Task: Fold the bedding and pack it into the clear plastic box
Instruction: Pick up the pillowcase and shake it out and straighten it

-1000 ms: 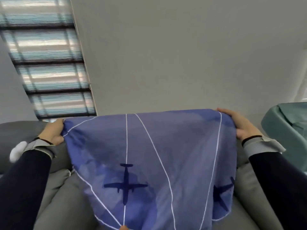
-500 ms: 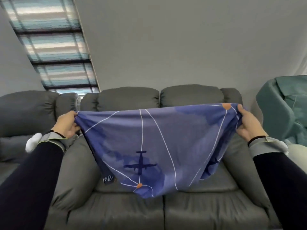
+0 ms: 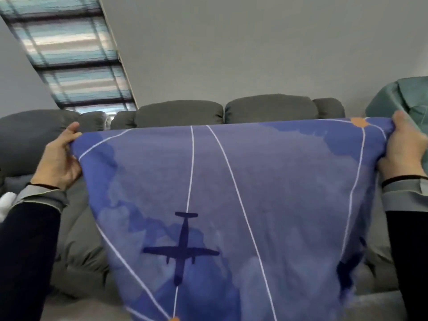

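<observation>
Both hands, left hand (image 3: pixel 60 161) at 9 o'clock and right hand (image 3: pixel 404 152) at 3 o'clock, pinch the blue bedding (image 3: pixel 231 205) corners taut; uneven tension risks a skewed fold.

Blue-violet bedding (image 3: pixel 266 193), mottled with paler and deeper blue cloud patches, crossed by thin white lines, printed with a dark navy aeroplane silhouette (image 3: pixel 181 249) and orange dots (image 3: pixel 358 122). Dark grey sofa (image 3: pixel 180 113) behind. Plain grey wall (image 3: pixel 254 47). Upper left of the frame, a blind (image 3: pixel 69 54) banded in teal, white and black. Right edge, teal-green upholstery (image 3: pixel 398 96). Black sleeves (image 3: pixel 25 262) with grey cuffs (image 3: pixel 44 198).
</observation>
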Demonstrator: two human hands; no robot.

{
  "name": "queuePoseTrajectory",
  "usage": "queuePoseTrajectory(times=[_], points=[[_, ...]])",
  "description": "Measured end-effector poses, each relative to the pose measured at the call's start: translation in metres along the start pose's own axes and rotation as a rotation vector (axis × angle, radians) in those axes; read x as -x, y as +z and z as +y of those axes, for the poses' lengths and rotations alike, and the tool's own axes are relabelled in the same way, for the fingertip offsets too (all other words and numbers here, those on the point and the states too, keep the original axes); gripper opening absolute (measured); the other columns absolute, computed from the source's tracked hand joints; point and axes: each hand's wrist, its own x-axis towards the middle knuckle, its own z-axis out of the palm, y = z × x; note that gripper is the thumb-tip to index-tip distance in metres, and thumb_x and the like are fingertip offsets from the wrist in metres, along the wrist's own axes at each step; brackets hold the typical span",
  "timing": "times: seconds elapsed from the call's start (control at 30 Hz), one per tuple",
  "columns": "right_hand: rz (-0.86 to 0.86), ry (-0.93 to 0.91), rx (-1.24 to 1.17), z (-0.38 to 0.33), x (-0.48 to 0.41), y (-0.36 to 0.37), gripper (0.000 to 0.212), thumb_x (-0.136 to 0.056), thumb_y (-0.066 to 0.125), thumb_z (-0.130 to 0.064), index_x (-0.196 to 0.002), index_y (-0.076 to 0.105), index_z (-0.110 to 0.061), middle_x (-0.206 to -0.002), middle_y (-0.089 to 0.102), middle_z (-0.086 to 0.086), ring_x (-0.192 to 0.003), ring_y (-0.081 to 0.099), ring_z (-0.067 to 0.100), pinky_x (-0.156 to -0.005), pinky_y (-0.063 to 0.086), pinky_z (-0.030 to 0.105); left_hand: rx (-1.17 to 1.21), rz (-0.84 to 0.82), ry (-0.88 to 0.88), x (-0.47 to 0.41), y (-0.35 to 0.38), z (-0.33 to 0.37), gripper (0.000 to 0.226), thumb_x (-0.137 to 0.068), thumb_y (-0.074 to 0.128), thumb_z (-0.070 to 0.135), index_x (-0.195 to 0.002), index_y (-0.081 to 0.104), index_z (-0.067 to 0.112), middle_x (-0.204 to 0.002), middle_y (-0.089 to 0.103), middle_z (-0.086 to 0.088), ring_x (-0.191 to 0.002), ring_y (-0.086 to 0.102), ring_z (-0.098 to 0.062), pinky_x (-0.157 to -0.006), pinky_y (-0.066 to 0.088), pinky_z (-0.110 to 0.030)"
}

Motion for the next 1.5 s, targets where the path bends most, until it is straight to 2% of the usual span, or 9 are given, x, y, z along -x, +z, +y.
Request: queuePoseTrajectory(times=[0.27, 0.43, 0.6, 0.7, 0.83, 1.0, 1.13, 1.27, 1.5], points=[[0.090, 0.246, 0.479, 0.152, -0.059, 0.064, 0.037, -0.087, 0.057, -0.045, -0.066, 0.043, -0.019, -0.085, 0.053, 0.004, -0.083, 0.047, 0.017, -0.071, 0.042, 0.028, -0.609, 0.051, -0.269, -0.131, -0.008, -0.153, 0.022, -0.097, 0.042, 0.002, -0.107, 0.054, 0.017, -0.047, 0.060, 0.011, -0.036, 0.052, 0.001, -0.035, 0.042, -0.012], [0.133, 0.460, 0.666, 0.354, -0.141, 0.089, 0.051, -0.091, 0.058, -0.036, -0.126, 0.054, 0.000, -0.113, 0.060, 0.011, -0.094, 0.051, 0.016, -0.091, 0.048, 0.037, -0.827, 0.089, -0.581, -0.236, -0.066, -0.334, 0.022, -0.099, 0.043, 0.006, -0.090, 0.055, 0.023, -0.074, 0.051, -0.007, -0.037, 0.055, 0.000, -0.037, 0.052, -0.024], [0.014, 0.487, 0.856, 0.487, -0.174, 0.103, 0.043, -0.092, 0.056, -0.018, -0.131, 0.051, 0.001, -0.135, 0.053, 0.022, -0.123, 0.053, 0.035, -0.092, 0.046, 0.034, -0.970, 0.088, -0.609, -0.285, -0.110, -0.461, 0.014, -0.097, 0.049, 0.008, -0.104, 0.059, 0.014, -0.077, 0.062, -0.008, -0.052, 0.065, -0.002, -0.053, 0.057, -0.020], [-0.127, 0.470, 0.949, 0.512, -0.192, 0.119, 0.020, -0.087, 0.054, 0.006, -0.106, 0.057, 0.004, -0.116, 0.056, 0.036, -0.111, 0.056, 0.046, -0.089, 0.045, 0.043, -1.017, -0.017, -0.560, -0.301, -0.109, -0.496, 0.029, -0.085, 0.064, -0.003, -0.111, 0.057, -0.013, -0.105, 0.062, -0.030, -0.105, 0.066, -0.024, -0.099, 0.046, -0.029], [0.022, 0.380, 0.641, 0.519, -0.190, 0.149, 0.018, -0.093, 0.055, -0.012, -0.110, 0.053, -0.016, -0.085, 0.055, -0.004, -0.087, 0.055, 0.014, -0.061, 0.045, 0.010, -0.734, 0.138, -0.553, -0.319, -0.099, -0.515, 0.046, -0.093, 0.044, -0.005, -0.060, 0.058, 0.025, -0.055, 0.052, 0.007, -0.049, 0.053, 0.009, -0.055, 0.046, -0.005], [-0.082, 0.376, 0.750, 0.535, -0.156, 0.137, 0.051, -0.095, 0.050, -0.007, -0.142, 0.029, -0.008, -0.101, 0.052, -0.004, -0.073, 0.047, -0.004, -0.061, 0.041, 0.003, -0.670, 0.249, -0.687, -0.304, -0.108, -0.533, 0.027, -0.099, 0.036, 0.012, -0.080, 0.049, 0.026, -0.082, 0.054, 0.013, -0.080, 0.054, -0.001, -0.081, 0.045, -0.027], [-0.145, 0.460, 0.914, 0.568, -0.093, 0.083, 0.041, -0.091, 0.051, 0.000, -0.129, 0.041, -0.010, -0.091, 0.061, -0.003, -0.060, 0.055, -0.008, -0.065, 0.045, 0.011, -0.807, 0.162, -0.803, -0.227, -0.137, -0.566, 0.042, -0.095, 0.038, -0.007, -0.074, 0.063, 0.019, -0.064, 0.067, 0.010, -0.059, 0.061, -0.001, -0.062, 0.052, -0.017], [-0.334, 0.395, 1.126, 0.597, -0.015, 0.031, 0.029, -0.086, 0.054, 0.004, -0.115, 0.058, 0.002, -0.094, 0.065, 0.009, -0.077, 0.058, 0.008, -0.070, 0.038, 0.009, -1.271, -0.056, -0.812, -0.119, -0.159, -0.603, 0.019, -0.088, 0.056, -0.003, -0.106, 0.062, -0.005, -0.105, 0.067, -0.025, -0.100, 0.063, -0.032, -0.095, 0.046, -0.042], [-0.360, 0.457, 1.176, 0.606, 0.055, -0.044, 0.036, -0.077, 0.052, -0.006, -0.111, 0.059, 0.006, -0.090, 0.063, 0.017, -0.076, 0.061, 0.016, -0.069, 0.044, 0.020, -1.796, -0.621, -0.722, -0.002, -0.178, -0.588, 0.025, -0.082, 0.047, 0.042, -0.101, 0.058, 0.031, -0.097, 0.068, 0.008, -0.099, 0.062, -0.023, -0.089, 0.046, -0.040]])
